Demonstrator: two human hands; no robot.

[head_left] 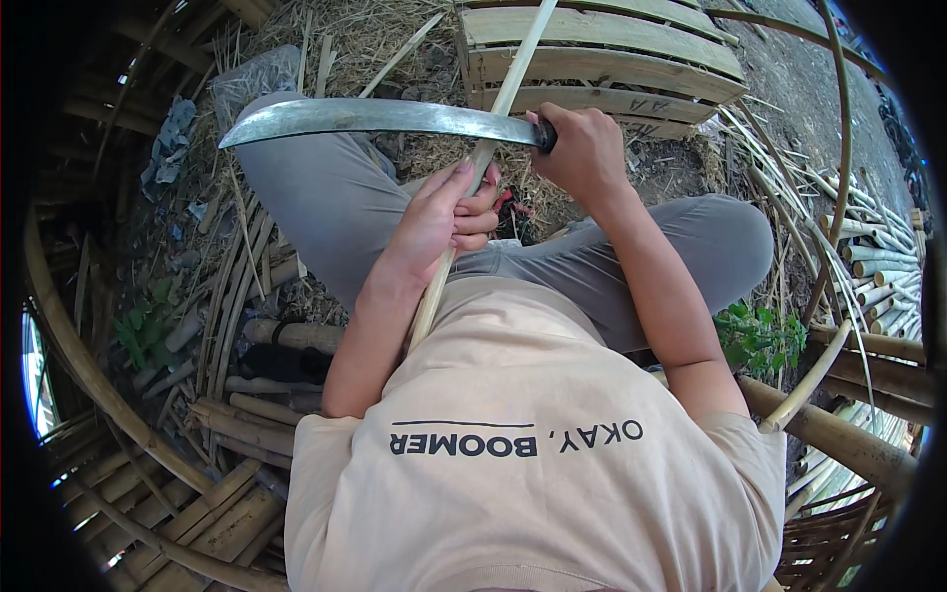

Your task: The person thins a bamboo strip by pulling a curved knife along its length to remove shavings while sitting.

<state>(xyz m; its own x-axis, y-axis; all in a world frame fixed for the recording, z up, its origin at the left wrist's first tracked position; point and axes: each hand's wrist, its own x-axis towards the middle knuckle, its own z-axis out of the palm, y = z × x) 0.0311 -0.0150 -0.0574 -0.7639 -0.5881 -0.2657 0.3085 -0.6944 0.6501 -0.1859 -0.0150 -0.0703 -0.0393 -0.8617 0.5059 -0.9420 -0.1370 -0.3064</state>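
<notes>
A long, pale bamboo strip [480, 163] ran from the person's chest up and away over the lap toward the slatted bamboo panel [602, 59] lying on the ground ahead, its far end passing across the panel's near left corner. The left hand [442, 212] was wrapped around the strip about midway along it, fingers [477, 219] curled shut on it and the thumb laid along its upper side. Just beyond that hand, the curved steel blade of a large knife [365, 116] lay crosswise over the strip, touching it near the blade's handle end, its tip pointing to the person's left. The right hand [584, 150] was closed tight around the dark handle of the knife, knuckles up, only a short bit of the handle showing between hand and blade. The person sat with knees spread in grey trousers [326, 197] and wore a beige T-shirt [513, 474]. Dry straw [365, 35] covered the ground ahead between the knees and the panel. Split bamboo strips and poles [227, 395] lay in heaps to the left, and cut bamboo poles [878, 266] were stacked at the right, with a small green plant [760, 335] beside the right knee.
</notes>
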